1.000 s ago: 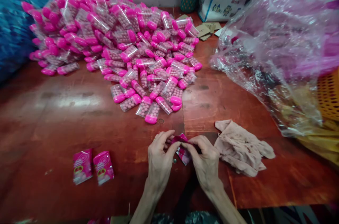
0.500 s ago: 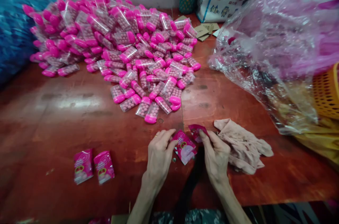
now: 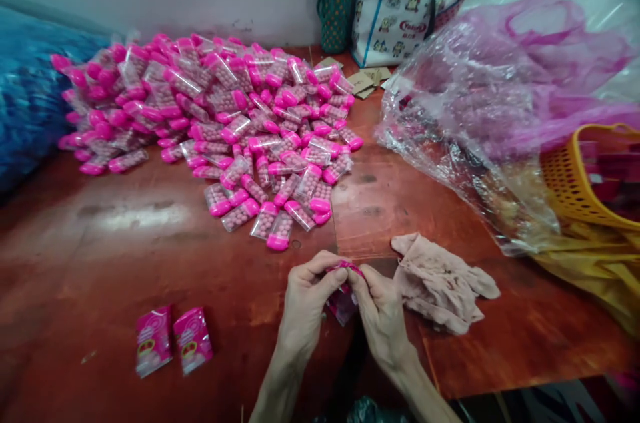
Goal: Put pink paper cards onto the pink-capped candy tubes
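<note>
My left hand point(image 3: 306, 300) and my right hand point(image 3: 383, 306) meet above the table's near side, fingertips pinched together on a small pink printed plastic sleeve point(image 3: 353, 268). Most of that sleeve is hidden by the fingers. Below it, between the hands, shows part of a pink printed piece point(image 3: 343, 310); whether it is a separate sleeve on the table cannot be made out. To the left, two flat pink printed sleeves, one point(image 3: 153, 342) beside the other point(image 3: 193, 340), lie on the wood. A crumpled pale pink cloth point(image 3: 443, 283) lies right of my right hand.
A large heap of clear, pink-capped bottles point(image 3: 225, 116) filled with pink balls covers the far left. Blue plastic point(image 3: 40, 90) bulges at the left edge. Clear and pink plastic bags point(image 3: 475, 96) and a yellow basket point(image 3: 565, 173) stand right. A white printed bag point(image 3: 393, 16) leans behind.
My hands have come together; both now pinch the pink sleeve that only my right hand held before. The camera view has tilted up and turned right.
</note>
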Demonstrator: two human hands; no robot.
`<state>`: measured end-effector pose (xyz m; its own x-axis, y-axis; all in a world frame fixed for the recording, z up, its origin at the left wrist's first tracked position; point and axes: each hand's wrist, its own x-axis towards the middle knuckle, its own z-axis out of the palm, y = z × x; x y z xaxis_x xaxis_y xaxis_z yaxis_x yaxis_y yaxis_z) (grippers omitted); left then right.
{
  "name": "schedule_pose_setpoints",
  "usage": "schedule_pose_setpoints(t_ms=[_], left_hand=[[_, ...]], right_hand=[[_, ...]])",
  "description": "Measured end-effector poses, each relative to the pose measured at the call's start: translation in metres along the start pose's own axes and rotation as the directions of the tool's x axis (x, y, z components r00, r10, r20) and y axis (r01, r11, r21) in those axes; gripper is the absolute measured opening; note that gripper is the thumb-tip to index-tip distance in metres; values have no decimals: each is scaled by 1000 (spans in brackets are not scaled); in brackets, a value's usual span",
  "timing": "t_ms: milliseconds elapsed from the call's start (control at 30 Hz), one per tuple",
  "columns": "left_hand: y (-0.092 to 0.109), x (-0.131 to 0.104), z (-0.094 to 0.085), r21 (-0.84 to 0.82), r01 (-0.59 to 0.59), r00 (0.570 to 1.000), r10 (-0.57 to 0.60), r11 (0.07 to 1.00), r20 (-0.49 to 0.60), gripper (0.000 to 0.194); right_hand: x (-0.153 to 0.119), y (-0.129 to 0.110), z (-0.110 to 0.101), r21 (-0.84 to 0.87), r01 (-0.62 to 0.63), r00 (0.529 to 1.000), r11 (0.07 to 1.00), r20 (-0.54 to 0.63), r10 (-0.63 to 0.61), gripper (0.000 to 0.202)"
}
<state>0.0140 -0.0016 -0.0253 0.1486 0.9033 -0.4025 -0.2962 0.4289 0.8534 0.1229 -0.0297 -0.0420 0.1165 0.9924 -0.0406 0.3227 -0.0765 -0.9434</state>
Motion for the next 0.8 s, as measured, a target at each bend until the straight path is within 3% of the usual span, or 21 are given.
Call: schedule_pose_setpoints(t_ms=[133,267,400,500,600,800], left_hand=[[6,5,-8,-99,71,991,-81,993,-107,20],[11,7,-15,-58,11,986,-20,998,-166,13],[11,5,-14,-47,-59,968,45,997,-248,8],[11,2,-13,21,-107,957,108,994,-268,16],[13,-1,-16,96,-151,953,170,984,-251,26],[14,-6,-29,283,-233,959,268,930,-91,7]], right_hand=[[8,-4,-3,12,-23,998,1000,54,23,24],[14,-10,-1,24,-52,995,998,83,50,10],[15,-14,2,-22,-44,997,999,62,45,20],[16,-15,1,-47,-3,997,999,76,7,27],[17,-16,-1,-65,38,994,997,101,-31,31],[16,-18,-2,-86,71,984,994,167,-56,33]])
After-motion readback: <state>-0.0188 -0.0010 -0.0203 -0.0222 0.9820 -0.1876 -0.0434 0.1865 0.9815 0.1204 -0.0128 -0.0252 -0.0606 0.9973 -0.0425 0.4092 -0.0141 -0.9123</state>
